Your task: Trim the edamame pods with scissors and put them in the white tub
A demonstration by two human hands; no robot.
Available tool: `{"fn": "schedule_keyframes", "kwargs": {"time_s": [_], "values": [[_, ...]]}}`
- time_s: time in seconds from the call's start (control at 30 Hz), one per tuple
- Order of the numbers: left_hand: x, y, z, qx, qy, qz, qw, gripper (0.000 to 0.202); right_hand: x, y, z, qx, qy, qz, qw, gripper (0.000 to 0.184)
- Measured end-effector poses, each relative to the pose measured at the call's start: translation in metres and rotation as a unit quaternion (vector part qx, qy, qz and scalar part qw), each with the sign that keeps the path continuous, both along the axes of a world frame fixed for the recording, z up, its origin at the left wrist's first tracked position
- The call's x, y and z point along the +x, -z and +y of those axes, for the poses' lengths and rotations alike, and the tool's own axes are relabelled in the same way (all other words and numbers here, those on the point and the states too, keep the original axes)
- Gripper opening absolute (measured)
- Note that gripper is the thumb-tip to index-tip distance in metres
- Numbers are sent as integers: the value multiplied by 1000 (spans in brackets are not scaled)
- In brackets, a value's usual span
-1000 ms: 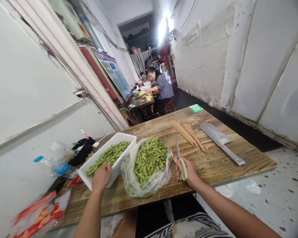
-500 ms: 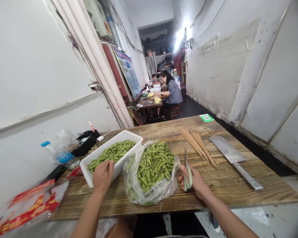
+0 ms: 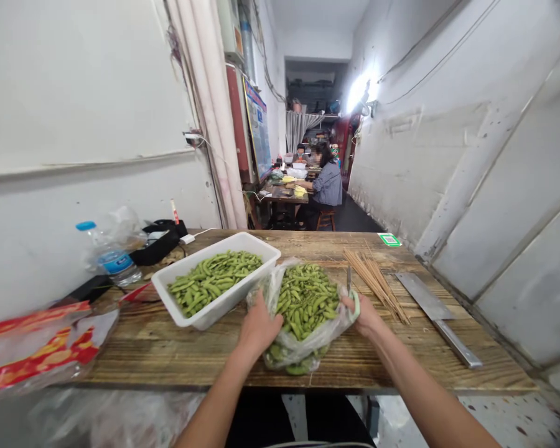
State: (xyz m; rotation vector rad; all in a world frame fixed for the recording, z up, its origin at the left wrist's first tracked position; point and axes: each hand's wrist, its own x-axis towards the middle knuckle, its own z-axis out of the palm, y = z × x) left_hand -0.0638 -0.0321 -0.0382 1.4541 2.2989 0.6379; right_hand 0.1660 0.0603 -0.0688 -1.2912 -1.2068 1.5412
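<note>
A clear plastic bag [image 3: 303,339] full of green edamame pods lies near the front of the wooden table [image 3: 401,354]. My left hand [image 3: 258,326] rests on the bag's left side, fingers curled into the pods. My right hand [image 3: 366,314] sits at the bag's right edge, closed on green-handled scissors [image 3: 351,291] whose blades point away from me. A white tray [image 3: 217,305] holding more pods stands just left of the bag.
A cleaver [image 3: 436,316] and a bundle of bamboo skewers [image 3: 378,283] lie to the right. A water bottle [image 3: 108,254], black items and a red-printed bag [image 3: 37,345] sit at the left. A person [image 3: 327,186] sits at a far table down the corridor.
My left hand left the white tray's edge and went right onto the bag of pods. My right hand with the scissors came in against the bag. The view turned left.
</note>
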Motion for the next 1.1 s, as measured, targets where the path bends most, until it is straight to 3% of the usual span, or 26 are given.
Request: {"fn": "schedule_keyframes", "kwargs": {"time_s": [0.2,0.37,0.5,0.6,0.7,0.83,0.93,1.0,1.1], "values": [[12,1,-11,51,50,-1,997,61,-14,-57,13,59,-31,65,996,27],[3,1,-18,30,48,31,998,54,-29,-100,-25,90,-109,86,986,28],[5,1,-16,11,27,56,998,57,-19,-113,-45,147,-148,82,974,30],[13,1,-8,7,36,71,997,58,-6,-101,-38,134,-96,45,985,29],[14,0,-4,-18,50,70,996,58,10,-78,-33,103,-67,38,992,31],[-7,-5,-23,-94,66,104,988,56,44,-43,-49,68,-45,-12,997,29],[-21,-18,-33,-70,86,154,982,50,70,-21,-66,-19,-40,-63,997,31],[-19,-31,-18,1,124,184,975,48,80,-13,-67,-8,-21,-74,997,32],[0,-49,41,72,183,165,966,47,82,-8,-49,58,28,-97,993,31]]}}
